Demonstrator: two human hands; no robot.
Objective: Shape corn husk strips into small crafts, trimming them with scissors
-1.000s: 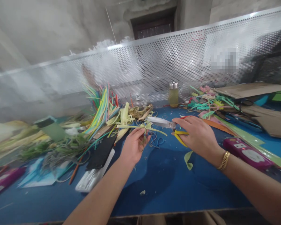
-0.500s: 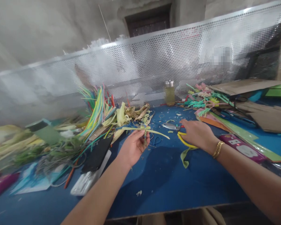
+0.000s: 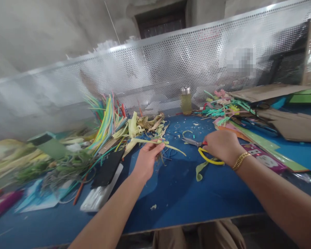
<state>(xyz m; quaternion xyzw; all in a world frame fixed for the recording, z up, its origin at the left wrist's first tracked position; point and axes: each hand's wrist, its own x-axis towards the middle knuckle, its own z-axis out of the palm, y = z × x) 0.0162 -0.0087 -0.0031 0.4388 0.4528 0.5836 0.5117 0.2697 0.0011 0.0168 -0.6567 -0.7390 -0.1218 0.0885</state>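
Two hands of mine are busy: my left hand [image 3: 147, 162] pinches pale green strips [image 3: 178, 150] between thumb and fingers, above the blue tabletop [image 3: 181, 207], their ends sticking out to both sides; my right hand [image 3: 222, 143] is wrapped around the scissors [image 3: 192, 141], though I cannot tell whether they rest on the table. I judge the piece only part done: the strips meet at my fingertips, yet the long ends look untrimmed. Small scraps [image 3: 196, 124] lie beyond the blades, a curled green leaf [image 3: 200, 172] nearer me, and the husk pile [image 3: 133, 128] looks unused.
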